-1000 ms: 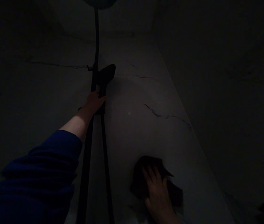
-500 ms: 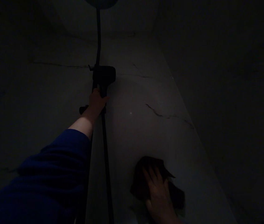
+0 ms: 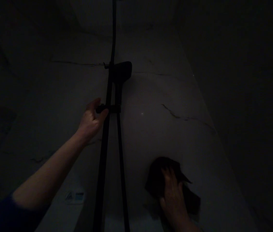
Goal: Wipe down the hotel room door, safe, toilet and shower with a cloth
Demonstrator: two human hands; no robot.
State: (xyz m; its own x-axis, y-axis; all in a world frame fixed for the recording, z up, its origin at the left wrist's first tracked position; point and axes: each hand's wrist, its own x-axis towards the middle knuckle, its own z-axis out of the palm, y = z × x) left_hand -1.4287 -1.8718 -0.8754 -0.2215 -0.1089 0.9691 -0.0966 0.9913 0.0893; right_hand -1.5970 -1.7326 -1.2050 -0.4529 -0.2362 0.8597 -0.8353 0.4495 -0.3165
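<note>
The picture is very dark. A black hand shower [image 3: 122,72] hangs in a holder on a black vertical rail [image 3: 104,145]. My left hand [image 3: 91,117] is at the holder's knob [image 3: 99,108], its thumb and fingers curved around the knob with a gap between them. Lower right, my right hand [image 3: 174,196] lies with its fingers spread on a dark cloth [image 3: 159,174], pressing it flat against the pale marbled wall [image 3: 146,138]. The cloth's right part hangs out beyond the hand.
A black hose [image 3: 122,161] runs down beside the rail. A darker side wall [image 3: 235,96] meets the marbled wall on the right. A small white and blue label [image 3: 75,197] shows at the lower left.
My left hand has left the shower handle and moved down and left to the holder's knob. The view has shifted, bringing the label into sight. My right hand stays on the cloth.
</note>
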